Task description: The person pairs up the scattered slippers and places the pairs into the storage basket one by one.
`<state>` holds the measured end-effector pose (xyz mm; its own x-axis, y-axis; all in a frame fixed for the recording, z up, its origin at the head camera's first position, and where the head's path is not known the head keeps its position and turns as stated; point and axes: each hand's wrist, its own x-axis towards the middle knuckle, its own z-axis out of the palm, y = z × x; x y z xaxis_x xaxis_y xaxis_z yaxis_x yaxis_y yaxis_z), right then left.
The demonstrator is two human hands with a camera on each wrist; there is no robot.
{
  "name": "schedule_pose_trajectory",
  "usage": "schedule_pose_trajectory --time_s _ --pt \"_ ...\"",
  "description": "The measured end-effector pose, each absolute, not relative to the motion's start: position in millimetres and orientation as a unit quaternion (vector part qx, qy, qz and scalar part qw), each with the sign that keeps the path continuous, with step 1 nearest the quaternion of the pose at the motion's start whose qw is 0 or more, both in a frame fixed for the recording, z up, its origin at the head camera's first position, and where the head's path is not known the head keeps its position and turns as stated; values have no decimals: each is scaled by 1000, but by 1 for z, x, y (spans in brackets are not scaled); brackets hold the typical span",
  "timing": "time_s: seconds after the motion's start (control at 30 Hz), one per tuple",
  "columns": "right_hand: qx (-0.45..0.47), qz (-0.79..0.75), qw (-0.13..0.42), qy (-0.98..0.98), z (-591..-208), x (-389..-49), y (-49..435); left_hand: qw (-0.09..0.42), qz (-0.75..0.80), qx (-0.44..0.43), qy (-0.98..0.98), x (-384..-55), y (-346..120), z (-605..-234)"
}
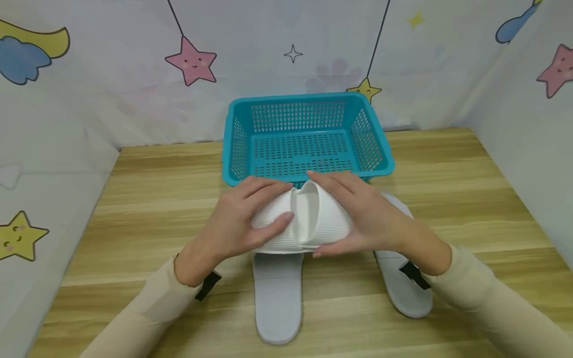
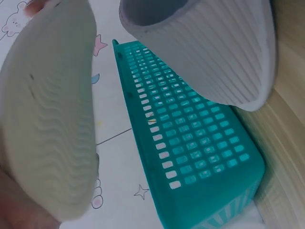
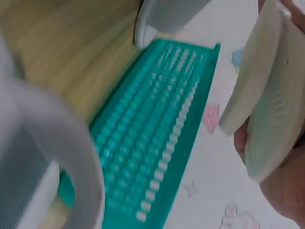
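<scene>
A pair of white slippers with ribbed straps is held up between both hands in the head view. My left hand (image 1: pixel 248 219) grips the left white slipper (image 1: pixel 279 238), its thumb lying over the strap. My right hand (image 1: pixel 362 214) holds the right white slipper (image 1: pixel 332 219) around its outer side. The two slippers are close together, edges touching or nearly so. In the right wrist view, their pale soles (image 3: pixel 281 100) lie against each other. Below the hands, a grey slipper (image 1: pixel 277 303) lies on the table, its front part hidden by the white pair.
A teal plastic basket (image 1: pixel 309 176) with perforated walls stands at the back of the wooden table (image 1: pixel 179 174), just beyond the hands. A second grey slipper (image 1: pixel 405 286) lies to the right, partly under the right forearm. A patterned cloth (image 1: pixel 250 44) hangs behind.
</scene>
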<state>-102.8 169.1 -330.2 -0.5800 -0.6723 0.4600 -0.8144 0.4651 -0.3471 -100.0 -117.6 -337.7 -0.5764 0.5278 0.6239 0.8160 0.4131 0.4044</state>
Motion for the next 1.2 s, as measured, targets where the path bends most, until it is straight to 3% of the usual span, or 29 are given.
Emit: schedule_pose_trajectory --time_s 0.4,0.77,1.07,1.2 --pt "443 294 147 -834 -327 -103 157 246 -410 -370 -796 -102 -115 -333" --pt "430 310 140 -837 -322 -104 160 220 -396 -386 -804 -101 -118 -328" --pt "434 332 133 -827 -320 -107 166 183 -286 -440 -831 -100 -119 -327" --pt "433 335 130 -827 -319 -108 166 190 -275 -447 -830 -101 -119 -328"
